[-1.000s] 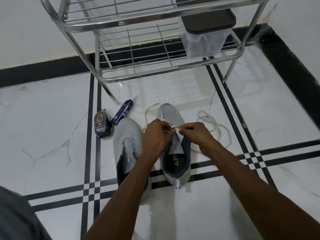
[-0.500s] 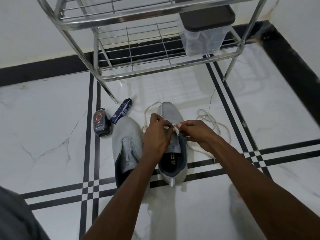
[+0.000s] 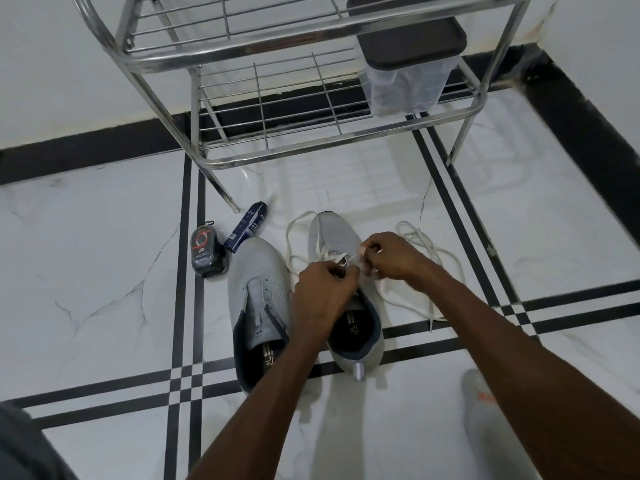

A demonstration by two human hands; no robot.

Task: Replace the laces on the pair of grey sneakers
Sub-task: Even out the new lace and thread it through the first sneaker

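Observation:
Two grey sneakers stand side by side on the white marble floor. The left sneaker has bare eyelets and no lace. A white lace runs across the front eyelets of the right sneaker, with loops trailing to its left. My left hand lies over that shoe's tongue and pinches the lace. My right hand pinches the lace's other end just above the eyelets. The tongue and most eyelets are hidden under my hands.
A loose white lace lies tangled right of the shoes. A dark shoe-polish sponge case and a blue tube lie to the left. A steel rack holding a plastic container stands behind.
Both hands have stayed at the right sneaker's front eyelets, working the lace. My right hand has drawn slightly up and right of my left.

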